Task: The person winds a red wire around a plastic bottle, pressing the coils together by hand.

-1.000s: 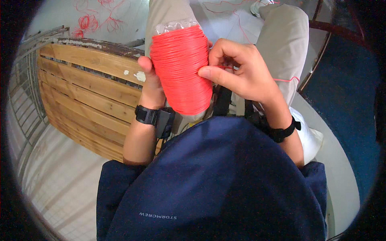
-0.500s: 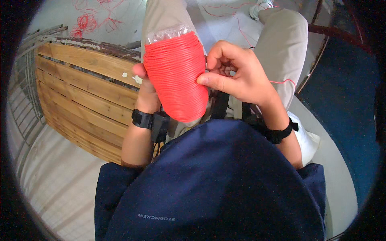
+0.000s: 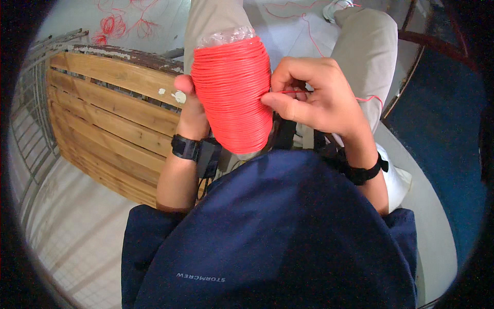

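Observation:
A thick bundle of red cord (image 3: 231,95) is wound in close, even rows round a form, and crinkled clear plastic (image 3: 226,36) shows past its far end. My left hand (image 3: 193,105) grips the bundle from its left side, thumb at the edge, other fingers hidden behind it. At the right side my right hand (image 3: 314,95) is closed in a pinch, its thumb tip by the windings. A thin red strand (image 3: 369,98) runs through its fingers and out past the wrist over my right thigh.
Left of my legs stands a slatted wooden bench (image 3: 118,113), with a grey metal rack (image 3: 32,129) beyond it. Tangled red cord (image 3: 113,26) lies on the pale floor at the far left. A loose line of cord (image 3: 303,23) trails between my legs toward the far shoe (image 3: 334,9).
The bundle has shifted slightly right and turned a little in my left hand. My right hand has moved a bit right with it, and the strand now shows between its fingers.

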The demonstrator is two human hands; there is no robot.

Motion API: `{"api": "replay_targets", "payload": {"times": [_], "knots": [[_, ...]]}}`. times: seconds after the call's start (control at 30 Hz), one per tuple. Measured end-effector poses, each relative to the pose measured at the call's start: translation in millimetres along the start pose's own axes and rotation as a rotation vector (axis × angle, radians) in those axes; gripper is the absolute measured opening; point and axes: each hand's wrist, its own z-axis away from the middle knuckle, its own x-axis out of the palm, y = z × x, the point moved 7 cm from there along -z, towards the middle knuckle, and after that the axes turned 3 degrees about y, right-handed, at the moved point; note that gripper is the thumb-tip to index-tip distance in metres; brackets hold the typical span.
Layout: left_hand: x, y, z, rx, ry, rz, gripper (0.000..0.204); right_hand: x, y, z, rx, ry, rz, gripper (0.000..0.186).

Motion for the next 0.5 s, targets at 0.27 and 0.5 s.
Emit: {"api": "replay_targets", "payload": {"times": [0.27, 0.5], "knots": [[32, 13, -5, 0.121, -0.110, 0.057, 0.126, 1, 7, -1, 0.025, 0.024, 0.007, 0.032], [33, 12, -7, 0.062, -0.153, 0.084, 0.133, -6, 6, 0, 0.045, -0.037, 0.226, 0.035]]}}
